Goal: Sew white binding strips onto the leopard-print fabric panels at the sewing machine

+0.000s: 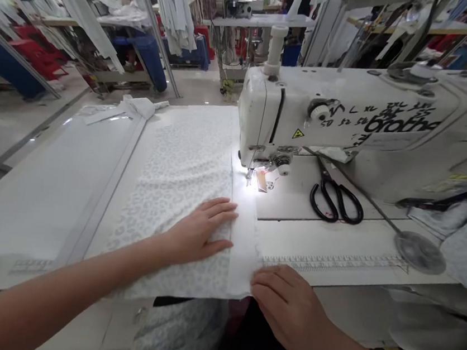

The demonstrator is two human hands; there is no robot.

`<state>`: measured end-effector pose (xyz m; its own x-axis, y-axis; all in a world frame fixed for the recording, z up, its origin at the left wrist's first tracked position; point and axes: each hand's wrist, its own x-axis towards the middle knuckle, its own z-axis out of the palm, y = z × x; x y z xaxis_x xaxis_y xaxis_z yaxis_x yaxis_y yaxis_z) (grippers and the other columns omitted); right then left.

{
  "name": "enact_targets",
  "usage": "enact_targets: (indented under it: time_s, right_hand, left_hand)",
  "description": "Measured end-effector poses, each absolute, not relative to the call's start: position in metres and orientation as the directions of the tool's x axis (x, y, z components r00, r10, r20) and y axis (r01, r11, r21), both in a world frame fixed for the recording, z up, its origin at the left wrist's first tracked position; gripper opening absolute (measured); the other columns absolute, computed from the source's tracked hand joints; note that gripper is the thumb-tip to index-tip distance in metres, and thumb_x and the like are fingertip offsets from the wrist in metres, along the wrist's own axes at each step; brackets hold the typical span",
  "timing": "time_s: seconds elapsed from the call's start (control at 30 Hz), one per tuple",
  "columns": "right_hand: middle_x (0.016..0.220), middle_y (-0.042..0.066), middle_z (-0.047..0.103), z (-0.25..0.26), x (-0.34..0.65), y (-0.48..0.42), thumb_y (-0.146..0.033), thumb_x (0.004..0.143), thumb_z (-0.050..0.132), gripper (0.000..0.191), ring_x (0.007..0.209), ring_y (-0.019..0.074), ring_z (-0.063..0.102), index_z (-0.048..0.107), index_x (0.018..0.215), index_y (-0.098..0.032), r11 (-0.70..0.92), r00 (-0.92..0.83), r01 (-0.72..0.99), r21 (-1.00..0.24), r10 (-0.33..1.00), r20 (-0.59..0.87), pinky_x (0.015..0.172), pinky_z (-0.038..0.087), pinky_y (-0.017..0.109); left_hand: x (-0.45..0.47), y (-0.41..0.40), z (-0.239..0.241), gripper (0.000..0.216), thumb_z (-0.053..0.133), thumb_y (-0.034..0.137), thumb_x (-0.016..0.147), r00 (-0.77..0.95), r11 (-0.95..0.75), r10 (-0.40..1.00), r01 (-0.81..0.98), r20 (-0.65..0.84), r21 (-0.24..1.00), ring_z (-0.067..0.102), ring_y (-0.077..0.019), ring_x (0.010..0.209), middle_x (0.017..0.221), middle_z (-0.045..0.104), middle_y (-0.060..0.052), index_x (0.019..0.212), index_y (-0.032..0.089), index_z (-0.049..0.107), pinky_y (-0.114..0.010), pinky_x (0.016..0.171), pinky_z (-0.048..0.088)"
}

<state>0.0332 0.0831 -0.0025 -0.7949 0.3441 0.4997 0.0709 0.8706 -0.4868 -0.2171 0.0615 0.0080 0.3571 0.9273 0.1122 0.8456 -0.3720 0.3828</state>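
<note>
Brother sewing machine (350, 109) | leopard-print fabric panel (184, 161), spread left of presser foot (249, 177); likely light, limp; best held by white edge band (243, 255) | left hand (199, 230): open, flat on panel | right hand (284, 304): curled at band's near corner, pinch unclear

Sewing head (262, 108) obstructs beside fabric (195, 142); room between scissors (326, 180), ruler (333, 260).

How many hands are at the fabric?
2: the left hand lies on the printed fabric; the right hand is at its white border's near corner.
</note>
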Motion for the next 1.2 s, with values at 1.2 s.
enact_targets:
  time_s: [1.2]
  right_hand:
    - [0.104,0.009,0.066,-0.009,-0.03,0.213,-0.017,0.09,0.047,0.023,0.096,0.0238,0.055,0.063,0.106,-0.013,0.955,-0.824,0.253,-0.155,0.297,0.483,0.079,0.044,0.037]
  left_hand:
    - [-0.251,0.143,0.008,0.04,0.051,0.039,0.086,0.417,-0.439,0.897,0.807,0.144,0.394,0.037,-0.0253,0.128,0.134,0.049,-0.006,0.123,0.023,0.052,-0.044,0.106,0.03]
